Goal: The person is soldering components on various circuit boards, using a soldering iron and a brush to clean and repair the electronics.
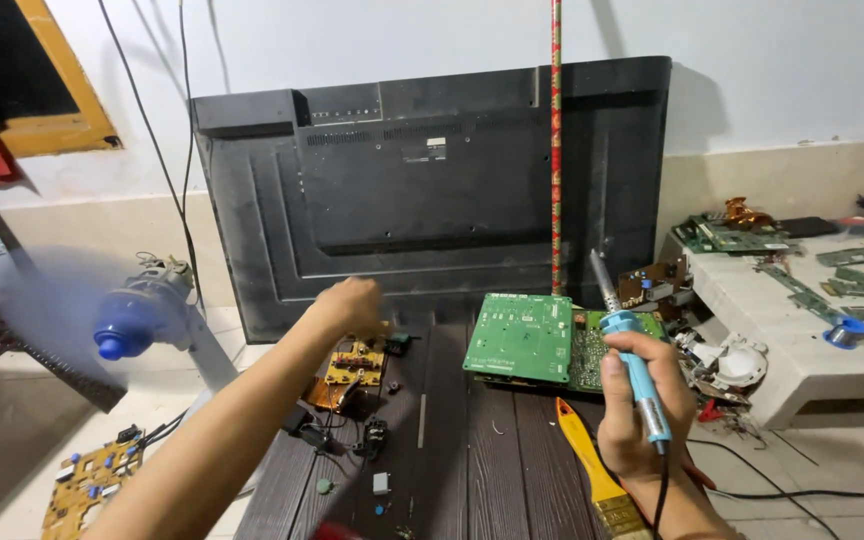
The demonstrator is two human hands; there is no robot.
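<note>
Right hand point(642, 400) grips a blue soldering iron point(634, 365), tip up; left hand point(352, 305), fingers curled, reaches toward the yellow circuit board point(357, 362) at eleven o'clock, apparently fetching a part; grasp unclear.

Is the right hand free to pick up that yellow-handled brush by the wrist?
Probably not as it is: the right hand is wrapped around the blue soldering iron. The yellow-handled brush lies right beside it on the dark table, uncovered.

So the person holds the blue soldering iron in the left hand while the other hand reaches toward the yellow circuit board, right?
Not quite: the head view shows the blue soldering iron in the right hand. It is the left hand that reaches toward the yellow circuit board.
</note>
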